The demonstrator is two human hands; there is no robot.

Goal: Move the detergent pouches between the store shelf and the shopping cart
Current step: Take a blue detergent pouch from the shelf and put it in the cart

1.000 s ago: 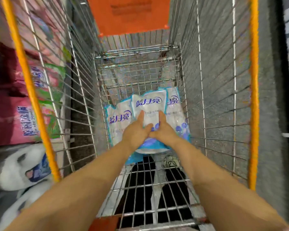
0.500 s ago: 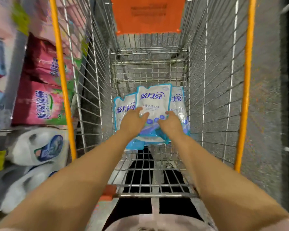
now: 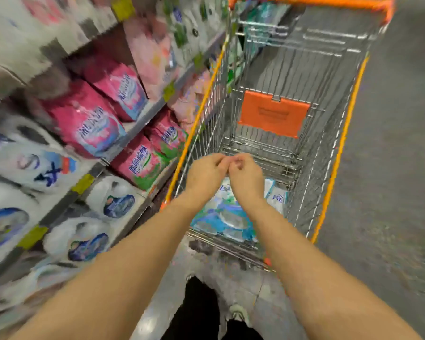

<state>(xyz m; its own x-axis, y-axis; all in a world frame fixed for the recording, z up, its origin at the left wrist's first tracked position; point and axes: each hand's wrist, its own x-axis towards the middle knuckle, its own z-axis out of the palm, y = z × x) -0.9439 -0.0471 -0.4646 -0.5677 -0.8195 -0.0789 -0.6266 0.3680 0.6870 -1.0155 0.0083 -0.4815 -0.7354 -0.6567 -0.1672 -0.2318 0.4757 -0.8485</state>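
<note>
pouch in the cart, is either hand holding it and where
Both hands, left hand and right hand, seem to pinch the top edge of a pouch hanging below them; blur hides the exact grip.

Both hands, left hand (image 3: 205, 173) and right hand (image 3: 246, 178), have lifted off the pouches (image 3: 225, 217).

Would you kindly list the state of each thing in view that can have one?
detergent pouch: hanging over the cart, top edge pinched by both hands
left hand: shut on the pouch top
right hand: shut on the pouch top
second pouch: lying in the cart
shopping cart: beside the shelf
orange flap: hanging down
shelf bags: stocked
</note>
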